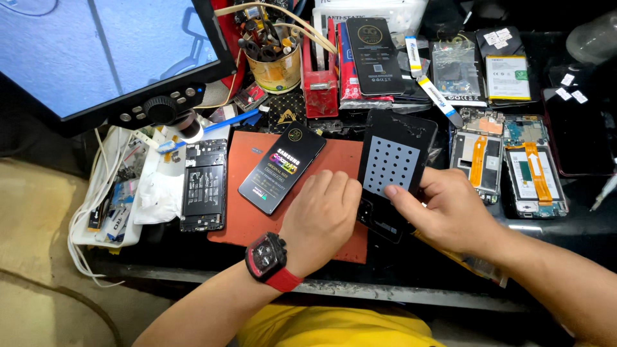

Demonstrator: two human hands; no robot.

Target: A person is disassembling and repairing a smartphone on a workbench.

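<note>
Two hands meet on one black screen panel (391, 168) — our left hand (321, 215), fingers curled, presses its lower edge over the orange mat (247, 225); our right hand (445, 209) pinches the side. Risk, we judge: flexing could crack it. Left, a black boxed screen (281, 168); far right, a yellow-labelled battery (507, 77).

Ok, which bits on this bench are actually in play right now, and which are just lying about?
In hand:
left hand
right hand
black panel with a dotted grey patch, held by both hands
orange mat beneath

Lying about:
boxed black screen
bare phone frame
two opened phones
cup of tools
monitor
</note>
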